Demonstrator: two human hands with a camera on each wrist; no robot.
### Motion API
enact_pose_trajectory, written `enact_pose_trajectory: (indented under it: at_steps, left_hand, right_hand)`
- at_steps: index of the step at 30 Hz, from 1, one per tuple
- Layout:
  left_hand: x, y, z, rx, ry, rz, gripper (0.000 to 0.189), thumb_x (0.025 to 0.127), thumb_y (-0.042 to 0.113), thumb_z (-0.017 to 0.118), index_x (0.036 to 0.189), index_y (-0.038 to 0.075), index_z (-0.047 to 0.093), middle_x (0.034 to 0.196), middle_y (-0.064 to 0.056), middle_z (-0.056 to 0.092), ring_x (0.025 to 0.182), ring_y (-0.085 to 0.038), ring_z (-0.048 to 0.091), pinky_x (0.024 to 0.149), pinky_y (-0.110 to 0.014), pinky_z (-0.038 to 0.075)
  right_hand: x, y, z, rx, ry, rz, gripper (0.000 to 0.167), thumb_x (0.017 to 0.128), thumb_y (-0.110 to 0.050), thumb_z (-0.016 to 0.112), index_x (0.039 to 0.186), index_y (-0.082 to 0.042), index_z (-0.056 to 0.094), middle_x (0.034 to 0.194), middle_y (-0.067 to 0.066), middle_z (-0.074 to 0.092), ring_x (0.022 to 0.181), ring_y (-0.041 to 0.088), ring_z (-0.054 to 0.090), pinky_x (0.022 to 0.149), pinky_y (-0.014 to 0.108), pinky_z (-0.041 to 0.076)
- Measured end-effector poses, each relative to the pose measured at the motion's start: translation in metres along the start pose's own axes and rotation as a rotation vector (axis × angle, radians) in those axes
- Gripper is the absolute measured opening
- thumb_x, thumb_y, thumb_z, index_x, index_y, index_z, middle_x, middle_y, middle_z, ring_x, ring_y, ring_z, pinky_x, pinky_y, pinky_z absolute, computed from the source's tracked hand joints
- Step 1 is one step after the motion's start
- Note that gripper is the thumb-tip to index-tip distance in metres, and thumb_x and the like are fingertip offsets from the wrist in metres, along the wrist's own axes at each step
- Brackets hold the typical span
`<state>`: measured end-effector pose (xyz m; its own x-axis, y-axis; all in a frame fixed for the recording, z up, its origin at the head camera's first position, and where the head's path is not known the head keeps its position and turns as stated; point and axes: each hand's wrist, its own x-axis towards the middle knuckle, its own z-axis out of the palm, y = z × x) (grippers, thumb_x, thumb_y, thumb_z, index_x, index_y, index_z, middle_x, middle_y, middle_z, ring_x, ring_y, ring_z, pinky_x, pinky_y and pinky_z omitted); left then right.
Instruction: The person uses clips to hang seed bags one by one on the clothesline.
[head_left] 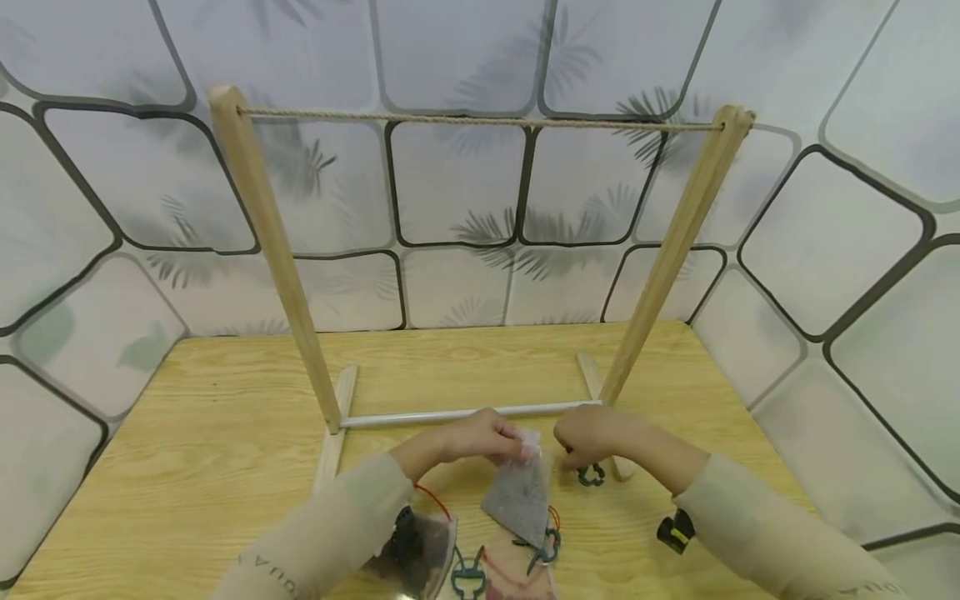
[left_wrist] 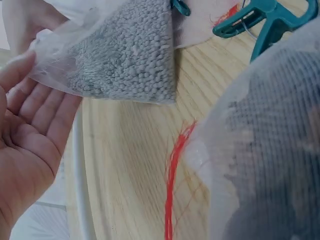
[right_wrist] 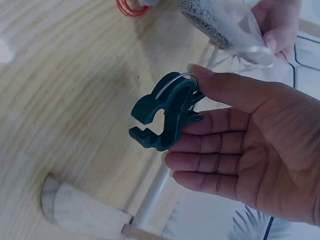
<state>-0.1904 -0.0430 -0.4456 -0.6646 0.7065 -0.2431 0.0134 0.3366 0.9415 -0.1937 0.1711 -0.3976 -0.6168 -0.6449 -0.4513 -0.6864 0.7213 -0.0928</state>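
Observation:
My left hand (head_left: 483,437) pinches the sheer top of a translucent bag (head_left: 522,500), which hangs at a slant over the table. Small grey pellets (left_wrist: 127,55) fill its lower part. Just to the right, my right hand (head_left: 596,433) holds a dark green spring clip (right_wrist: 172,112) between thumb and fingers. The clip's toothed jaws point away from the palm, with nothing between them. Below the hands lie another green clip (head_left: 468,575) and a sheer bag with dark contents (left_wrist: 280,140), beside a red drawstring (left_wrist: 172,175).
A wooden frame stands behind the hands, with a left post (head_left: 273,242), a right post (head_left: 675,258) and a rope (head_left: 480,122) strung between their tops. A white bar (head_left: 420,418) joins them low down. A reddish bag (head_left: 517,575) lies at the table's front.

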Motion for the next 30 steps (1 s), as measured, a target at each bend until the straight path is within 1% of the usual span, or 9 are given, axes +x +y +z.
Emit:
enact_pose_trajectory:
  at_steps: [6,11,13,15,17,21,24,27,30]
  left_hand:
    - [-0.003,0.008,-0.008,0.028,-0.006,0.075,0.023,0.091,0.017,0.060,0.093,-0.003,0.072,0.089,-0.008,0.072,0.076,-0.007,0.064,0.073,-0.029,0.056]
    - [-0.011,0.022,-0.022,0.119,-0.013,0.080,0.022,0.090,0.022,0.063,0.088,0.002,0.072,0.084,-0.002,0.071,0.076,-0.007,0.064,0.074,-0.027,0.054]
    - [-0.014,0.029,-0.027,0.160,-0.004,0.090,0.023,0.090,0.025,0.063,0.084,0.005,0.072,0.078,0.001,0.067,0.071,-0.006,0.059,0.070,-0.024,0.051]
    - [-0.017,0.034,-0.032,0.188,0.015,0.108,0.025,0.090,0.027,0.063,0.081,0.005,0.071,0.075,0.001,0.065,0.065,-0.006,0.052,0.068,-0.026,0.048]
    - [-0.020,0.039,-0.037,0.208,0.050,0.120,0.025,0.090,0.027,0.063,0.081,0.006,0.071,0.065,0.002,0.058,0.057,-0.008,0.040,0.059,-0.026,0.041]
    - [-0.024,0.046,-0.045,0.220,0.117,0.134,0.022,0.091,0.026,0.062,0.088,0.007,0.073,0.072,0.004,0.065,0.061,-0.004,0.050,0.062,-0.025,0.046]
    - [-0.029,0.053,-0.052,0.247,0.132,0.151,0.022,0.091,0.025,0.061,0.089,0.007,0.073,0.082,0.000,0.070,0.068,-0.005,0.054,0.066,-0.025,0.048]
    - [-0.033,0.061,-0.058,0.305,0.140,0.158,0.023,0.090,0.025,0.061,0.082,0.006,0.072,0.076,-0.002,0.066,0.060,-0.008,0.044,0.058,-0.023,0.039]
    - [-0.035,0.069,-0.062,0.349,0.154,0.149,0.024,0.090,0.025,0.062,0.078,0.006,0.070,0.071,0.001,0.060,0.058,-0.009,0.038,0.056,-0.023,0.034]
  right_hand:
    - [-0.009,0.011,-0.007,0.003,0.050,-0.045,0.034,0.085,-0.026,0.071,0.060,-0.015,0.050,0.054,-0.010,0.041,0.048,0.004,0.034,0.046,0.019,0.031]
    - [-0.015,0.015,-0.014,0.004,0.095,-0.108,0.029,0.086,-0.025,0.069,0.064,-0.014,0.054,0.056,-0.008,0.047,0.049,0.003,0.038,0.047,0.018,0.034]
    - [-0.018,0.016,-0.017,0.030,0.111,-0.129,0.029,0.087,-0.024,0.068,0.064,-0.014,0.053,0.056,-0.008,0.047,0.049,0.002,0.038,0.046,0.018,0.034]
    - [-0.022,0.019,-0.020,0.049,0.144,-0.158,0.029,0.088,-0.024,0.068,0.064,-0.015,0.053,0.056,-0.009,0.046,0.048,0.001,0.038,0.046,0.017,0.034]
    - [-0.025,0.021,-0.024,0.068,0.169,-0.173,0.029,0.088,-0.025,0.067,0.065,-0.015,0.054,0.057,-0.009,0.047,0.048,0.000,0.038,0.046,0.016,0.035]
    - [-0.034,0.025,-0.033,0.081,0.238,-0.194,0.026,0.089,-0.027,0.066,0.067,-0.016,0.056,0.062,-0.010,0.050,0.052,-0.001,0.039,0.048,0.016,0.036]
    - [-0.040,0.025,-0.042,0.063,0.312,-0.228,0.022,0.088,-0.025,0.067,0.069,-0.016,0.058,0.065,-0.009,0.054,0.058,0.002,0.045,0.053,0.019,0.040]
    - [-0.046,0.025,-0.050,0.053,0.384,-0.264,0.018,0.087,-0.022,0.068,0.072,-0.015,0.061,0.068,-0.008,0.057,0.064,0.007,0.053,0.058,0.023,0.045]
    - [-0.053,0.026,-0.057,0.071,0.422,-0.264,0.016,0.087,-0.022,0.069,0.073,-0.016,0.063,0.070,-0.009,0.058,0.065,0.007,0.052,0.059,0.024,0.045]
